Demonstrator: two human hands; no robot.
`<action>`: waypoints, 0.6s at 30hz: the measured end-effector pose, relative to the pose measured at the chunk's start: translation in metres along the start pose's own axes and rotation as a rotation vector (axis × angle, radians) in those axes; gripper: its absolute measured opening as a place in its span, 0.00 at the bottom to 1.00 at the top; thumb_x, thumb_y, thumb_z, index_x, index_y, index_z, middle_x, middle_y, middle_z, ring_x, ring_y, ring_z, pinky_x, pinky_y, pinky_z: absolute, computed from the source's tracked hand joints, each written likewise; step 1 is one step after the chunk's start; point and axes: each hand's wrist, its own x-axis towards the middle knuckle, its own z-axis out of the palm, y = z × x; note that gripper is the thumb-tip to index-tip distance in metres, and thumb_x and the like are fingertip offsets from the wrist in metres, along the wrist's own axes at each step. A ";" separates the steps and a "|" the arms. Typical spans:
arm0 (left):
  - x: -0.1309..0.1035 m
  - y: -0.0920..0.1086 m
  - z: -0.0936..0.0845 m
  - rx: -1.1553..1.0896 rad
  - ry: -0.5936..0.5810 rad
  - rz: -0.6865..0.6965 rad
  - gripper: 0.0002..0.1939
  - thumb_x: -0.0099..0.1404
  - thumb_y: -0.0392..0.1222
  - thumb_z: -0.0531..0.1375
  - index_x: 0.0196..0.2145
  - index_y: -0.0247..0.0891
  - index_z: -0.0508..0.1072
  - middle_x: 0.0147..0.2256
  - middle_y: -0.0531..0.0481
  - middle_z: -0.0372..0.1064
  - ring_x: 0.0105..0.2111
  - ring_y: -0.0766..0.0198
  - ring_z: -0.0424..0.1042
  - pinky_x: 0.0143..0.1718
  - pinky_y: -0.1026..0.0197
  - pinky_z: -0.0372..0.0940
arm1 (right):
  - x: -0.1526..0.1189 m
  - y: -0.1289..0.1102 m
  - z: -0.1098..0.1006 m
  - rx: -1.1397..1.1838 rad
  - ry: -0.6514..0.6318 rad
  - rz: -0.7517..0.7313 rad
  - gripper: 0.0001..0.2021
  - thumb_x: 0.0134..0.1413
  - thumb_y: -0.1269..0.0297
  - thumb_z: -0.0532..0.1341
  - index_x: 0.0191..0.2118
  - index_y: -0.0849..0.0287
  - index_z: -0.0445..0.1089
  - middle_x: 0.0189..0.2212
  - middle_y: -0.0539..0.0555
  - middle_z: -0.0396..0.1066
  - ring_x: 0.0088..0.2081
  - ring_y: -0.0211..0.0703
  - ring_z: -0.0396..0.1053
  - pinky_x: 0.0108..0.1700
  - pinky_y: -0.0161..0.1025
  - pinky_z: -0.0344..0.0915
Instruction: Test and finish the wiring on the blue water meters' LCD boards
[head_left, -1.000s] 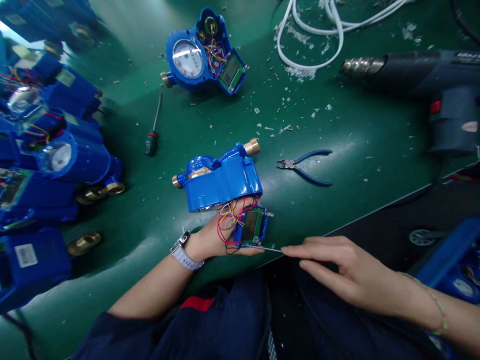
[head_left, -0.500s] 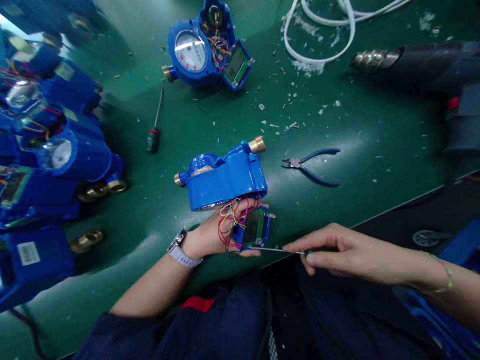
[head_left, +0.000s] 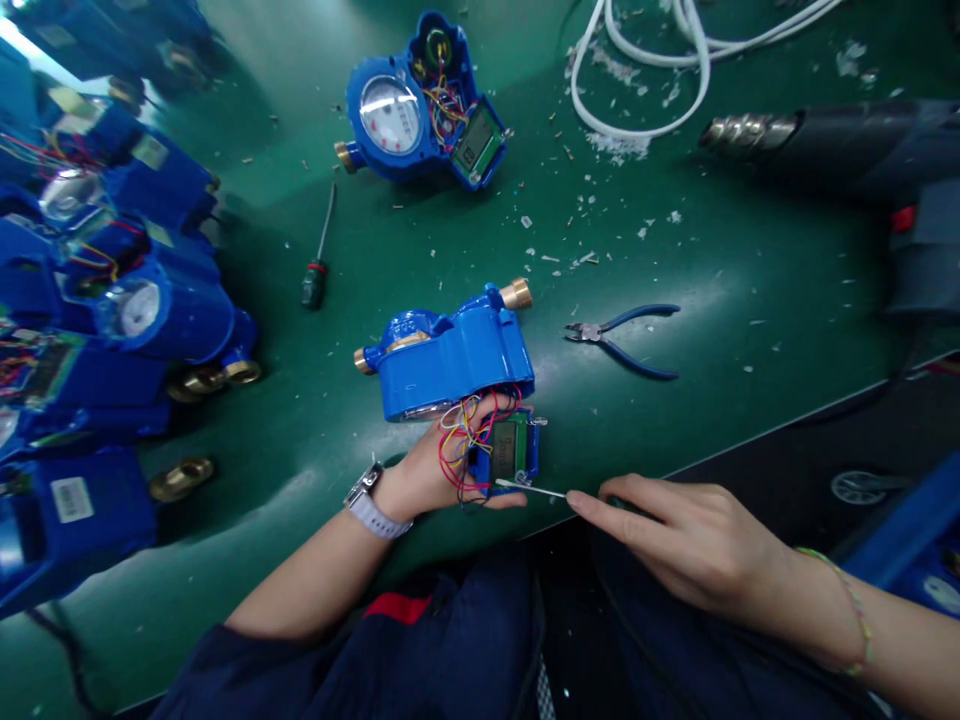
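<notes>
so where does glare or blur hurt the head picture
Head view: glare washes the green table at upper left and streaks the far dial. Head view: the blue meters at left and the heat gun look soft; characters on the held display are too faint to read.

The person is wearing dark navy clothing (head_left: 465, 640) with a red patch (head_left: 397, 607); a metal-cased watch (head_left: 364, 482) with a pale lavender strap (head_left: 381, 519) is circling the left wrist (head_left: 400, 490), and a thin yellow-green bracelet (head_left: 863, 622) is encircling the right.
</notes>
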 end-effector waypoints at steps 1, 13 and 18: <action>-0.001 -0.001 0.001 0.011 0.015 0.008 0.58 0.54 0.57 0.72 0.71 0.50 0.40 0.60 0.37 0.66 0.59 0.43 0.69 0.61 0.39 0.66 | 0.002 0.001 0.000 0.062 0.036 0.037 0.22 0.66 0.77 0.51 0.62 0.57 0.64 0.41 0.56 0.73 0.36 0.38 0.74 0.34 0.31 0.71; -0.008 0.042 0.005 0.100 0.073 -0.347 0.48 0.55 0.59 0.70 0.65 0.38 0.56 0.64 0.33 0.62 0.66 0.43 0.60 0.66 0.40 0.59 | 0.023 0.079 0.004 -0.064 0.319 0.440 0.27 0.67 0.69 0.49 0.69 0.63 0.54 0.62 0.67 0.60 0.64 0.57 0.59 0.66 0.58 0.58; -0.028 0.061 0.020 0.096 0.199 -0.520 0.43 0.54 0.54 0.72 0.62 0.37 0.60 0.60 0.34 0.67 0.61 0.44 0.68 0.61 0.41 0.65 | 0.032 0.110 0.017 -0.137 0.378 0.412 0.26 0.63 0.70 0.49 0.66 0.67 0.59 0.60 0.70 0.60 0.64 0.60 0.59 0.65 0.61 0.58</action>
